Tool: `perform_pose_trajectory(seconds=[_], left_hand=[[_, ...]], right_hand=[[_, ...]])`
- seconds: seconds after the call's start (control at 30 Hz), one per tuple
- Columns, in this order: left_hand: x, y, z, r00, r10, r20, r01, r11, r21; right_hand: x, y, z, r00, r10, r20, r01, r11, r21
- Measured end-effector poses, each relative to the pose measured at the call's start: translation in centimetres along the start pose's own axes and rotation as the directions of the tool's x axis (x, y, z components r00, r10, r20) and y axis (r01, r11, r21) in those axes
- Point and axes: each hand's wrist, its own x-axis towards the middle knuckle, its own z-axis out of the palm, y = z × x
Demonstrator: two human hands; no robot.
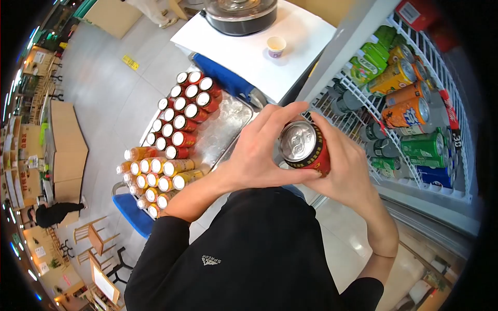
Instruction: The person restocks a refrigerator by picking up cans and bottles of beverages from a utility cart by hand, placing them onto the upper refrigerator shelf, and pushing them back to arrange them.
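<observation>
A single red drink can [320,165] with a silver top is held up in front of the torso, between the tray cart on the left and the open refrigerator on the right. The left hand [254,150] is partly closed on its left side, fingers arched over the far edge and thumb laid across the near wall. The right hand [345,160] is half curled against the right wall, its fingers long and only gently bent; its thumb cannot be made out. With both hands sharing the can, the grip looks steady, and the tilt of the lid toward the wearer seems to leave the pull tab in plain sight. Both forearms rise from the near side, the left crossing near the cart and the right bent outward at the elbow, so the wrists converge at the can. On the left, red cans [179,123] stand lids up in tight rows in the metal tray [228,153], probably so that they pack closely and stay upright; the clear ice [231,116] beside them likely keeps them cold. Yellow cans [161,167] crowd the nearer end. On the right, orange cans [405,112] and green cans [421,144] rest on wire shelving, ends turned outward. A paper cup [276,47] stands on the far white tabletop [228,54].
</observation>
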Motion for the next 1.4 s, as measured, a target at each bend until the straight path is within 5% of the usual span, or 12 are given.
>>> perform_pose_trajectory(seconds=[0.13,0.2,0.27,0.33,0.4,0.47,0.53,0.57,0.7,0.93,1.2,1.4], left_hand=[[0.8,-0.6,0.7,1.0,0.029,-0.004,-0.028,0.946,-0.324],[0.6,-2.3,-0.8,0.997,0.064,0.034,-0.057,0.982,-0.182],[-0.4,-4.6,-1.2,0.993,-0.111,0.033,0.113,0.992,-0.05],[-1.4,-8.3,-1.2,0.975,-0.209,-0.076,0.211,0.977,0.014],[-3.2,-13.2,-1.9,0.946,-0.292,-0.139,0.311,0.94,0.139],[-5.6,-17.9,-3.3,0.918,-0.35,-0.187,0.393,0.868,0.305],[-8.1,-21.5,-5.0,0.931,-0.302,-0.202,0.364,0.773,0.519],[-8.8,-21.6,-5.9,0.891,-0.402,-0.209,0.451,0.739,0.501],[-13.7,-28.1,-9.0,0.891,-0.351,-0.288,0.445,0.544,0.712],[-12.1,-32.2,-10.2,0.935,-0.304,-0.181,0.301,0.417,0.858],[-7.3,-33.7,-6.6,0.691,-0.619,-0.372,0.552,0.12,0.825],[-7.3,-32.1,-7.1,0.748,-0.577,-0.327,0.54,0.242,0.806]], right_hand=[[-0.9,-0.5,-4.1,0.976,0.083,-0.202,-0.069,0.995,0.074],[-1.5,-0.4,-8.7,0.91,-0.031,-0.414,-0.044,0.984,-0.17],[-1.9,1.2,-14.2,0.777,-0.037,-0.628,-0.187,0.939,-0.287],[-1.7,4.5,-20.4,0.765,-0.09,-0.638,-0.376,0.742,-0.555],[-1.4,9.6,-26.1,0.878,-0.175,-0.446,-0.359,0.375,-0.855],[1.7,11.4,-26.6,0.81,-0.031,-0.586,-0.419,0.669,-0.614],[5.3,10.6,-24.8,0.652,0.242,-0.718,-0.418,0.905,-0.075],[5.8,12.3,-25.3,0.664,0.237,-0.709,-0.438,0.892,-0.113],[6.1,16.8,-26.1,0.708,0.204,-0.676,-0.447,0.871,-0.205],[7.1,22.0,-28.7,0.716,0.132,-0.685,-0.429,0.858,-0.283],[2.9,15.6,-24.4,0.576,0.155,-0.803,-0.466,0.869,-0.167],[0.4,9.2,-22.6,0.628,0.03,-0.778,-0.551,0.723,-0.417]])
